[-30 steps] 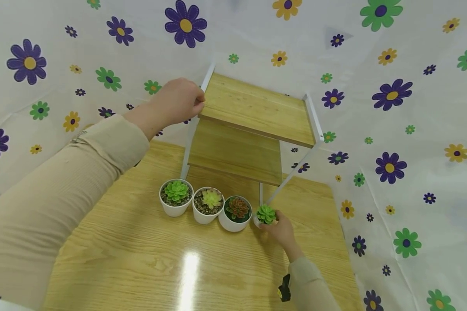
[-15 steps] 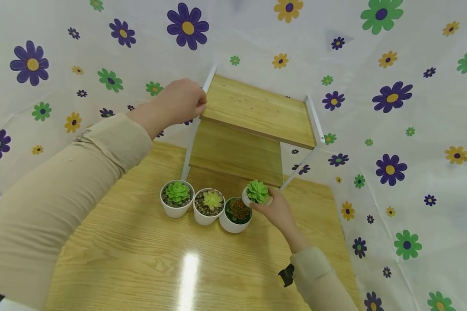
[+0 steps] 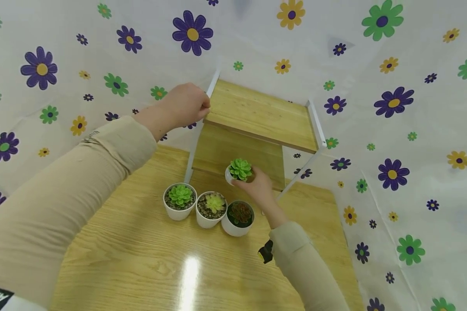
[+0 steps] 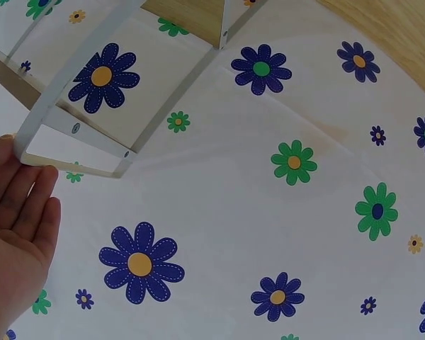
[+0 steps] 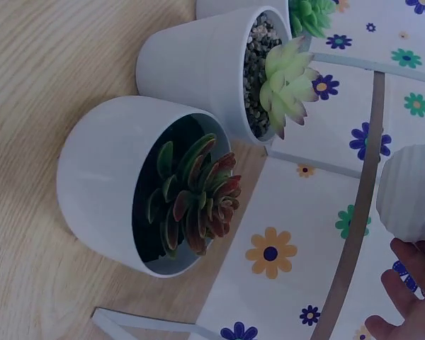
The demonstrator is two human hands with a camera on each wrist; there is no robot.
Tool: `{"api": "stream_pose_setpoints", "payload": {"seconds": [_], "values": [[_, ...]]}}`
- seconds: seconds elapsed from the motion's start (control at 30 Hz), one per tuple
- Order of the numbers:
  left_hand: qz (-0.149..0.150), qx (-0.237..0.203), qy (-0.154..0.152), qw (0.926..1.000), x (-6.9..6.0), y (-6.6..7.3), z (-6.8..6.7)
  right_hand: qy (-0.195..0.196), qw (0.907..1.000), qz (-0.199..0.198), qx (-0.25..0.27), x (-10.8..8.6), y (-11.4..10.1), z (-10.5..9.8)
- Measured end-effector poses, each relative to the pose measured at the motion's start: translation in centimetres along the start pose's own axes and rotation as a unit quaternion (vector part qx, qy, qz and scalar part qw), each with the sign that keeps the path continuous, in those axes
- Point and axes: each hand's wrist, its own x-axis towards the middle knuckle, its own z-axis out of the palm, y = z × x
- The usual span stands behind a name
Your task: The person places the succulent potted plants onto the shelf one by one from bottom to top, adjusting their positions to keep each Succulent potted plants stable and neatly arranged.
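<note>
Four potted plants show, three of them standing upright in a close row on the wooden table (image 3: 148, 268) and one held up in the right hand (image 3: 260, 186). That hand's thumb and fingers are bent round the small white pot (image 3: 229, 176), which carries a bright green plant (image 3: 240, 168). From the head view, the pot overlaps the front edge of the lower board (image 3: 218, 149); whether it touches the wood cannot be told.

The left hand (image 4: 18, 234) pinches a corner of the white frame (image 4: 39, 131) between thumb and fingertips, the fingers bent and close together, beside the upper board (image 3: 260, 114).

In the row, a green plant sits in the left pot (image 3: 179, 214), a pale yellow-green one over pebbles in the middle pot (image 3: 207, 222), and a reddish one in the right pot (image 3: 236, 229). Behind the stand hangs a white cloth (image 3: 253, 34) printed with purple, green and yellow flowers.
</note>
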Motion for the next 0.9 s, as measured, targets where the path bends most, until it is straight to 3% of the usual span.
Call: {"api": "stream_pose_setpoints", "payload": {"seconds": [0.33, 0.67, 0.9], "values": [[0.000, 0.000, 0.005, 1.0000, 0.1, 0.1, 0.3, 0.006, 0.9998, -0.013, -0.012, 1.5, -0.6, 0.9], [-0.004, 0.003, 0.007, 1.0000, 0.0, 0.0, 0.3, -0.013, 0.9998, 0.007, -0.014, 2.5, -1.3, 1.2], [0.000, 0.002, 0.013, 0.9999, 0.0, -0.1, 0.3, -0.020, 0.9996, -0.004, -0.019, 3.1, -1.7, 1.5]]}}
